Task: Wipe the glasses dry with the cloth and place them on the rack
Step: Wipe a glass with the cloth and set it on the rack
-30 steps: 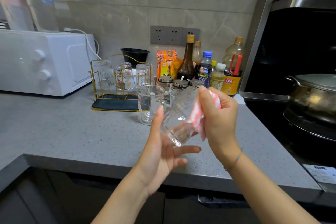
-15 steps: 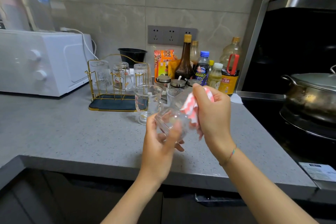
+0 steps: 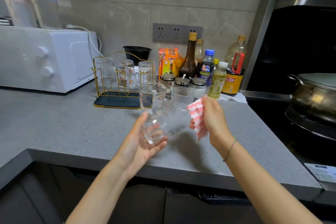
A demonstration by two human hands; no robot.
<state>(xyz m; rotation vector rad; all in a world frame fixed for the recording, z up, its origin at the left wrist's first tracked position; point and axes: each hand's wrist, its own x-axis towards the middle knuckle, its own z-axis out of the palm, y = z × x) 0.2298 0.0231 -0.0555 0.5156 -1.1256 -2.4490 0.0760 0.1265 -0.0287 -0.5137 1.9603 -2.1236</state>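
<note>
I hold a clear glass [image 3: 164, 121] tilted on its side above the counter, its base cradled in my left hand [image 3: 141, 143] between thumb and curled fingers. My right hand [image 3: 213, 119] grips a bunched red-and-white cloth [image 3: 195, 121] just right of the glass mouth. The gold wire rack [image 3: 119, 99] stands behind, with three glasses upside down on its pegs. Two more clear glasses stand upright on the counter, one [image 3: 151, 94] in front of the rack and a ribbed one [image 3: 181, 94] beside it.
A white microwave [image 3: 45, 60] sits at the back left. Bottles and jars [image 3: 203, 72] crowd the wall behind the glasses. A stove with a metal pot [image 3: 316, 94] lies to the right. The grey counter's front edge [image 3: 127, 162] runs below my hands.
My right hand has drawn the cloth away from the glass to the right. My left hand has turned palm up and now cradles the glass base lower down.
</note>
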